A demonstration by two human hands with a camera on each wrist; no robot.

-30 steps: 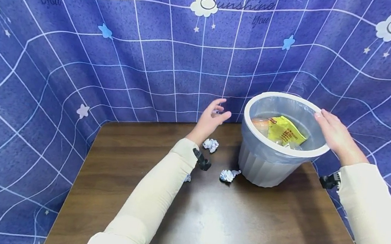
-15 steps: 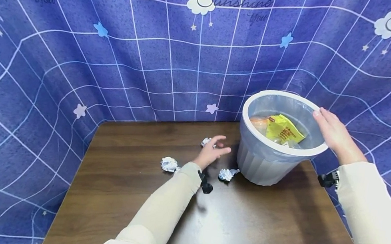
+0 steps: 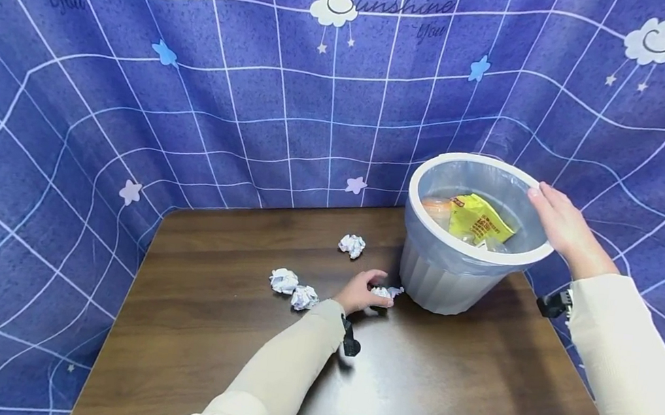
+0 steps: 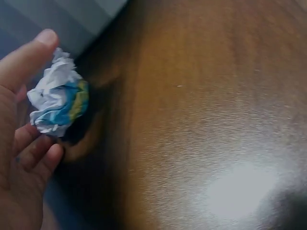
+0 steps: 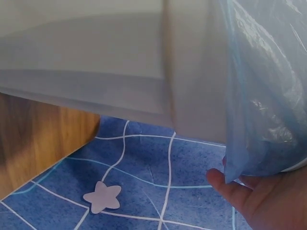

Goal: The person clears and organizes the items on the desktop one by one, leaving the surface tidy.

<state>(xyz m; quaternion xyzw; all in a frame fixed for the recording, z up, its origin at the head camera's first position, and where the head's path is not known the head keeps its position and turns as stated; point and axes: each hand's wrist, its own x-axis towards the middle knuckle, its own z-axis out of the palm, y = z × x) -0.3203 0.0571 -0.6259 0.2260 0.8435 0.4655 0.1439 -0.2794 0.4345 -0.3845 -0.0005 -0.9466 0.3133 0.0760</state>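
My left hand [image 3: 361, 294] is low over the table, thumb and fingers on either side of a crumpled paper ball [image 4: 57, 100]. This ball is white with blue and yellow print, close beside the trash can [image 3: 444, 282]. My right hand [image 3: 564, 227] holds the can's white rim at the right side, thumb over the top and fingers outside against the bag liner [image 5: 268, 96]. Inside the can lie a yellow snack wrapper [image 3: 479, 217] and an orange-and-clear container [image 3: 438, 211].
Two more paper balls lie side by side left of my left hand, the nearer paper ball [image 3: 304, 297] and the farther paper ball [image 3: 283, 280]. Another paper ball [image 3: 352, 245] lies toward the back. A blue curtain [image 3: 247, 88] hangs behind the brown wooden table [image 3: 189, 328].
My left hand has come down and nearer, from over the back of the table to the paper ball beside the can. Paper balls its arm covered now show. My right hand stays on the rim.
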